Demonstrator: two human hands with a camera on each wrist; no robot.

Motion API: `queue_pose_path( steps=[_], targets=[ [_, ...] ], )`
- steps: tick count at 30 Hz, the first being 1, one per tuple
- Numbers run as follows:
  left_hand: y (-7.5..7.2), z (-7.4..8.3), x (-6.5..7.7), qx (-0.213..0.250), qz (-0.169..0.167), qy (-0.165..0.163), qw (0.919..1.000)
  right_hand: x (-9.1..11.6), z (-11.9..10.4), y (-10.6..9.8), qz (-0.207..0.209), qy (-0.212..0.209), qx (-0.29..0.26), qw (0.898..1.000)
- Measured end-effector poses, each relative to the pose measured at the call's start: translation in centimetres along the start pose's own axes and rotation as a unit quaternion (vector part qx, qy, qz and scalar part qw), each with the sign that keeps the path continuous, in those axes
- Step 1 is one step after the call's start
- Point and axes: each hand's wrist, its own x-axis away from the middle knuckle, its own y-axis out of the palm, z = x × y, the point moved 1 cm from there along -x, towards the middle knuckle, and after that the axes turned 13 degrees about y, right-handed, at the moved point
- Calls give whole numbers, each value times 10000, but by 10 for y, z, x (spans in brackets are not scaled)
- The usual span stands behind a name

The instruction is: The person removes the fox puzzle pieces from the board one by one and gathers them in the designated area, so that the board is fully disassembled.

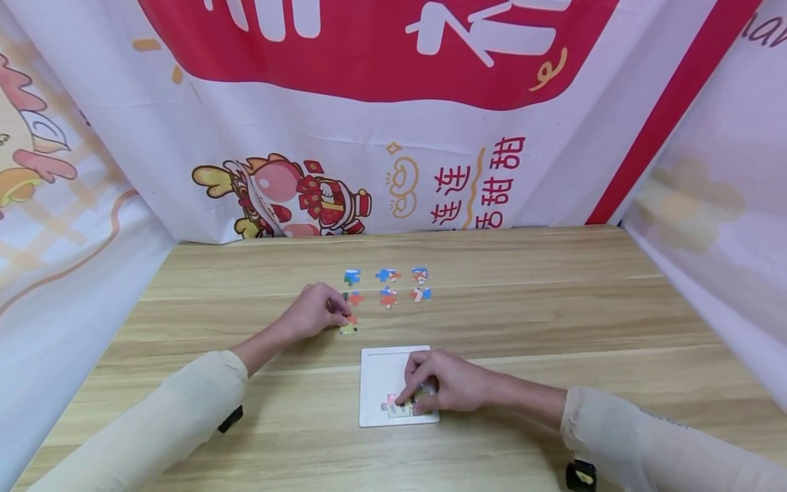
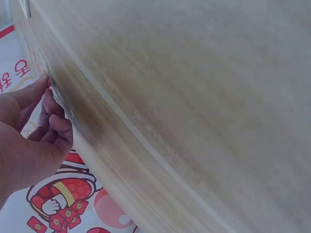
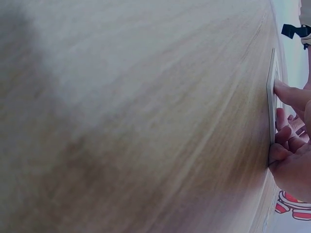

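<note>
My left hand is at the left column of loose jigsaw pieces, its thumb and forefinger pinching the lowest jigsaw piece, which shows red and yellow-green. The left wrist view has the same pinch close to the tabletop, the piece mostly covered by the fingers. Over the lower right part of a white puzzle tray is my right hand. Its thumb and forefinger hold a pale jigsaw piece with a pink top inside the tray. More coloured pieces beside the thumb are partly hidden by that hand.
Beyond the tray, several other loose pieces lie in rows, among them a blue and green piece and a fox-faced piece. The wooden table meets a printed cloth at the back, with cloth walls on both sides.
</note>
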Motion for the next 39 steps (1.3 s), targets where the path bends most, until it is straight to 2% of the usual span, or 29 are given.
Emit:
queue_pose_path(
  steps=[4, 12, 17, 22, 33, 39],
  targets=[
    [0, 0, 1, -43, 40, 20, 10000, 0, 0, 0, -6, 1, 6, 10000],
    [1, 2, 4, 309, 161, 66, 9994, 0, 0, 0, -15, 4, -5, 10000],
    [1, 9, 9, 364, 158, 243, 9989, 0, 0, 0, -10, -21, 88, 10000],
    [3, 21, 14, 465, -21, 507, 9976, 1, -1, -1, 24, -122, 292, 9995],
    [22, 51, 23, 580, -446, 1118, 9910, 5, -5, 0, 186, -382, 788, 9960],
    [32, 58, 27, 651, -681, 1261, 9875, 9, -5, 0, 289, -552, 863, 9943]
  ],
)
